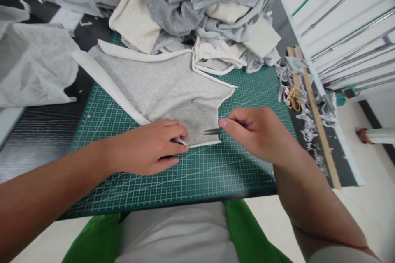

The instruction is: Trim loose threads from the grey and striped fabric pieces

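A grey fabric piece [163, 86] with white edges lies spread on the green cutting mat [216, 172]. My left hand [148, 148] rests on the fabric's near edge, with the fingertips pinching the white hem. My right hand [256, 131] is at the fabric's near right corner, its fingers closed on the hem edge. A thin dark tool seems to be in that hand, but it is mostly hidden.
A heap of grey, cream and striped fabric pieces [203, 12] fills the back of the mat. White cloth [33, 65] lies at the left. A wooden ruler [314, 111], fabric scraps and scissors [293, 96] sit along the right edge. The table edge is near my lap.
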Demonstrator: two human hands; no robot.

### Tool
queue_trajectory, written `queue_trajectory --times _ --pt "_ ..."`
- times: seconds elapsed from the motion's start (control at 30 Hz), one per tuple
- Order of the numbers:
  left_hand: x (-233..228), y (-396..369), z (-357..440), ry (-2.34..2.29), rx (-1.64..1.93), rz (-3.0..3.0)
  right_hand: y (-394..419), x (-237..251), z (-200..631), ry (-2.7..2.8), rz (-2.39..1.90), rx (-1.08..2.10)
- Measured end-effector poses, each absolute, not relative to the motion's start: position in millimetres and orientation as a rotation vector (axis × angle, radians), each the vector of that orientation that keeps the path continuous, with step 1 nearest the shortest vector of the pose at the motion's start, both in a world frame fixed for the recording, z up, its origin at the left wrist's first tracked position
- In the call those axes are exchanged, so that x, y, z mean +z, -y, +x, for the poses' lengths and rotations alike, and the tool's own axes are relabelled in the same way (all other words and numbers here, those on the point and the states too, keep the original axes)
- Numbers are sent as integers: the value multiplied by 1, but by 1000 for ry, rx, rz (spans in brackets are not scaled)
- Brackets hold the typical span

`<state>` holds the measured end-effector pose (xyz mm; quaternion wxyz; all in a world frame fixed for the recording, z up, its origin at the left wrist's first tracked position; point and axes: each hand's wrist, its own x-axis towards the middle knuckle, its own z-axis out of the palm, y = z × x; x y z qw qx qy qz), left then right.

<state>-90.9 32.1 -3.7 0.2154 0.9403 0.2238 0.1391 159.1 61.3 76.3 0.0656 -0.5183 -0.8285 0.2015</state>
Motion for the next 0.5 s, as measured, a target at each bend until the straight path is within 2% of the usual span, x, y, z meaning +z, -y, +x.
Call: queue_trajectory --times 0.1,0.23,0.37,0.5 --pt "-6 -31 -91 -621 404 2617 -61 70 149 2279 -1457 838" --pt "-7 -30 -92 -614 436 2653 -58 36 136 2113 -1340 1142" --pt "-6 -30 -92 -635 396 2657 -55 12 137 2137 -1374 1123" --pt "-4 -30 -92 -628 416 2625 -57 12 144 2088 -1429 1218"
